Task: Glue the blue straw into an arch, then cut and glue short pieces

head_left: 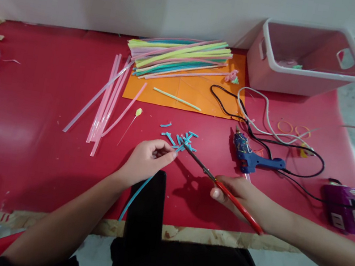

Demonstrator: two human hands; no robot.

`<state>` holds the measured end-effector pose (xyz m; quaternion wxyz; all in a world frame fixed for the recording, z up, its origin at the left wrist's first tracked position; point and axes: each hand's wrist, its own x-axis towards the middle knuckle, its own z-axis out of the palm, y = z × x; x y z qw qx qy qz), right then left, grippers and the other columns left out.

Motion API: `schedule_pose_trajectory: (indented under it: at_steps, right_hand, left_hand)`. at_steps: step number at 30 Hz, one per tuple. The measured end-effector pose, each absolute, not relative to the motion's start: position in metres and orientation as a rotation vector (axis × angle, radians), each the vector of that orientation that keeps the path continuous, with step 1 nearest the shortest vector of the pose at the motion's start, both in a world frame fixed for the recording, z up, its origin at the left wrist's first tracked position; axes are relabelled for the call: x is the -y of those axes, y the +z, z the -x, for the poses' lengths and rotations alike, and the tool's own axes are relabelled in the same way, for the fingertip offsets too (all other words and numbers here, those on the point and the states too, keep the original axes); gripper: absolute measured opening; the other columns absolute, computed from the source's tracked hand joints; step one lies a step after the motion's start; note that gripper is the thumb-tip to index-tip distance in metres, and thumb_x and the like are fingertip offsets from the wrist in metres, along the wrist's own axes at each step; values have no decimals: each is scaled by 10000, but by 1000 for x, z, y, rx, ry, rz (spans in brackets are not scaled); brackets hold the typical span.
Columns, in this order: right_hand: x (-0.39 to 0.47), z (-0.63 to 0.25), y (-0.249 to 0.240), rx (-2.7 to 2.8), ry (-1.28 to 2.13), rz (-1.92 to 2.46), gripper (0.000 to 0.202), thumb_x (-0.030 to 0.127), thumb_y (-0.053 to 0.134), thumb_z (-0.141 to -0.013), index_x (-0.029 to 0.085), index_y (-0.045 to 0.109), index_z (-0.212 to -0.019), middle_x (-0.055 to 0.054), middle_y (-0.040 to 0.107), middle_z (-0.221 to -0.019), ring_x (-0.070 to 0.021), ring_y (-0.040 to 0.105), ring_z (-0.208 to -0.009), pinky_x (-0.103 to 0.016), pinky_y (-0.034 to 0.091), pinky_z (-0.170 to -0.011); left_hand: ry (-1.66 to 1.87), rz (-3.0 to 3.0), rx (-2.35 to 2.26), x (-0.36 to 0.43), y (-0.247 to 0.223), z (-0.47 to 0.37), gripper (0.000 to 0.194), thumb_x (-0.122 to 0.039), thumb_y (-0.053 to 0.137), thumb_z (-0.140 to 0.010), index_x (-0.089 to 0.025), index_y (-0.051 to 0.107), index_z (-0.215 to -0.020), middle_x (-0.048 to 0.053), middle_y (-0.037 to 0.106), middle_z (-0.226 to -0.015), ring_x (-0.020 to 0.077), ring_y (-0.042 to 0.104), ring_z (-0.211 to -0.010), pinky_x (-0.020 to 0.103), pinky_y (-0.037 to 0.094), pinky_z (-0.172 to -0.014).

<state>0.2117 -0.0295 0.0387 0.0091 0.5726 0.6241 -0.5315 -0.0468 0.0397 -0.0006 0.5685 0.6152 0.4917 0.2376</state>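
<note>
Pinched between the thumb and fingers of my left hand (148,162) is a blue strip (135,196), whose long end hangs toward the table's front edge. My right hand (243,198) is closed around the red handles of a pair of scissors (234,201). The scissor blades point up and left, and their tips are at the end of the strip just beyond my left fingertips. Around and beyond the tips lie several short blue cut pieces (192,134) on the red table surface (38,128).
Coloured strips (183,59) lie on orange paper (210,97) at the back. Pink sticks (111,99) and a pin-like stem (127,129) are on the left. A blue glue gun (250,156), cables, a purple box (345,206) and a pink bin (281,80) stand right.
</note>
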Motion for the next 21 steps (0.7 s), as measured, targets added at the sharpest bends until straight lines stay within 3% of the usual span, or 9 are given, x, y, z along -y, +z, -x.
schedule_pose_trajectory:
  at_steps: [6, 11, 21]
  right_hand:
    - [32, -213, 36, -2008, -1721, -1827, 588, 754, 382, -904, 217, 394, -666, 43, 367, -614, -106, 348, -554, -264, 305, -503]
    - [28, -208, 45, -1993, -1785, -1749, 535, 696, 417, -927, 217, 407, -689, 38, 385, -633, -112, 363, -563, -270, 336, -518]
    - [26, -206, 44, -1973, -1709, -1737, 513, 671, 442, -919, 205, 454, -704, 31, 436, -629, -114, 390, -565, -266, 330, -528]
  left_hand:
    - [566, -1426, -1178, -40, 2, 45, 190, -333, 625, -865, -160, 686, -817, 7, 700, -751, 108, 578, -613, 226, 460, -610]
    - [561, -1438, -1175, -39, 2, 44, 174, -312, 635, -843, -154, 687, -788, 9, 692, -735, 120, 592, -653, 229, 455, -629]
    - [548, -1441, -1175, -39, 2, 46, 184, -314, 649, -834, -148, 702, -773, 1, 691, -714, 112, 577, -636, 224, 436, -617]
